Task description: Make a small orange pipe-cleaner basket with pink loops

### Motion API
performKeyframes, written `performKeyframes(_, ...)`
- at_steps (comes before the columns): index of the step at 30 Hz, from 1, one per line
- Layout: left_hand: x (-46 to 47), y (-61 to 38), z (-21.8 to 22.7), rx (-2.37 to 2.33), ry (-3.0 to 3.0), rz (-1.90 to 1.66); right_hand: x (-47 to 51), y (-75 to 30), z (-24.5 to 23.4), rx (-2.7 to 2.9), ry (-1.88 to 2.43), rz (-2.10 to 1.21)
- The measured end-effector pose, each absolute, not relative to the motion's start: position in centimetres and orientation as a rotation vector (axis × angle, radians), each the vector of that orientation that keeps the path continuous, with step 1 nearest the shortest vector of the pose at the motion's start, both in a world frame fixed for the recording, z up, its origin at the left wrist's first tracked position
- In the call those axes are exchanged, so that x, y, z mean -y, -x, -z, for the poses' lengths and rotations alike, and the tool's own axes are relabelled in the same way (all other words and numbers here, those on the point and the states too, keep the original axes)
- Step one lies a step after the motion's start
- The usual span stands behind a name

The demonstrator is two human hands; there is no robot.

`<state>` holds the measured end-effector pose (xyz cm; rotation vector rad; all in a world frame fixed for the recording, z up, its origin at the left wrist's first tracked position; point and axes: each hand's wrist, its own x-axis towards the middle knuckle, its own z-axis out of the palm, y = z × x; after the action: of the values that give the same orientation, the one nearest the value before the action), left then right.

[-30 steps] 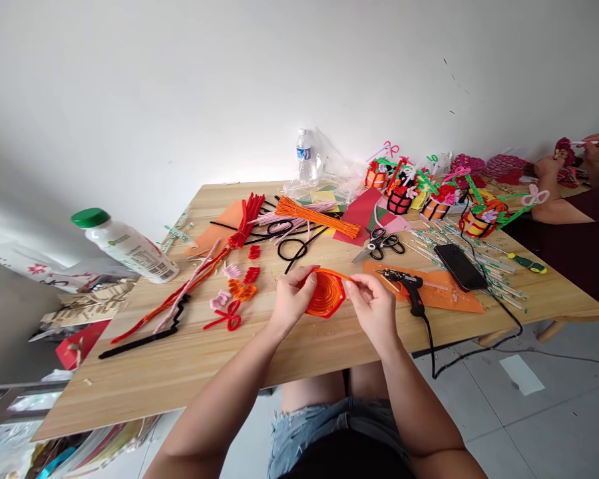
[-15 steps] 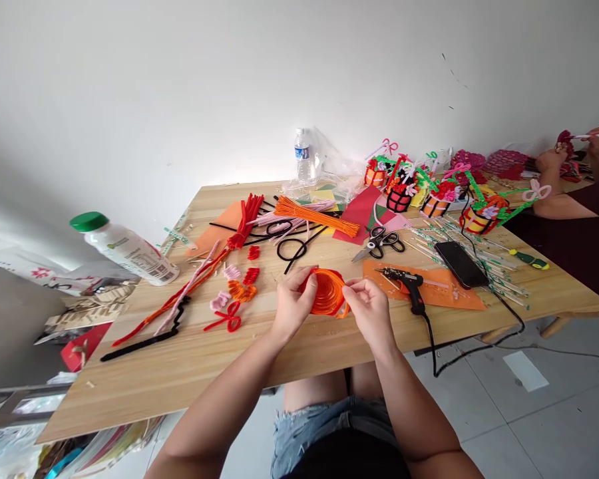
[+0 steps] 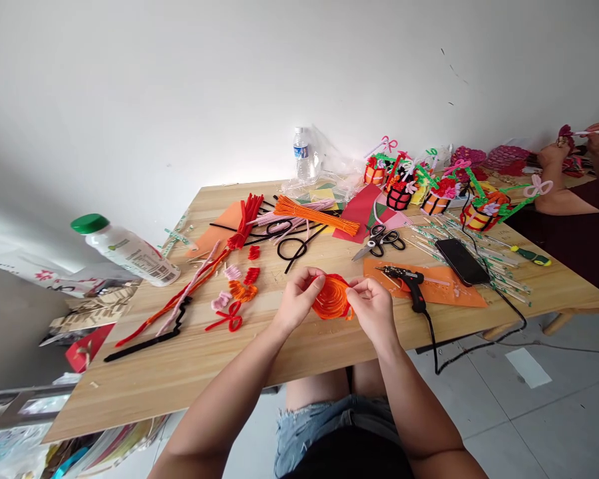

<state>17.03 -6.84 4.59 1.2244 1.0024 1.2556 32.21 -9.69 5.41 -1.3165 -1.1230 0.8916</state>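
Observation:
An orange coiled pipe-cleaner basket (image 3: 332, 297) is held over the wooden table (image 3: 190, 372) between both my hands. My left hand (image 3: 298, 303) grips its left rim with thumb on top and fingers curled behind. My right hand (image 3: 374, 307) pinches the right rim, where the loose orange end of the pipe cleaner meets the coil. A black hot glue gun (image 3: 405, 283) lies on orange paper just right of my right hand. Small red, pink and orange pipe-cleaner loops (image 3: 235, 293) lie to the left.
Long pipe cleaners (image 3: 180, 303), an orange bundle (image 3: 314, 214), scissors (image 3: 379, 241), a phone (image 3: 460, 261), a white bottle with green cap (image 3: 130, 249), a water bottle (image 3: 301, 154) and finished flower baskets (image 3: 429, 189) crowd the table. Another person's hands (image 3: 574, 150) work at the far right.
My right hand has moved in from pulling the orange strand out to the right and now pinches it against the coil's rim. The basket has tilted slightly toward me.

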Motion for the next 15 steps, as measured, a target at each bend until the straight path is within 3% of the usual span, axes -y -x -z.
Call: performKeyframes(15, 6.64, -16.72, -4.65, -0.919, -1.826, -1.236, 9.82, -32.49, -4.79, 1.356, 1.351, -0.551)
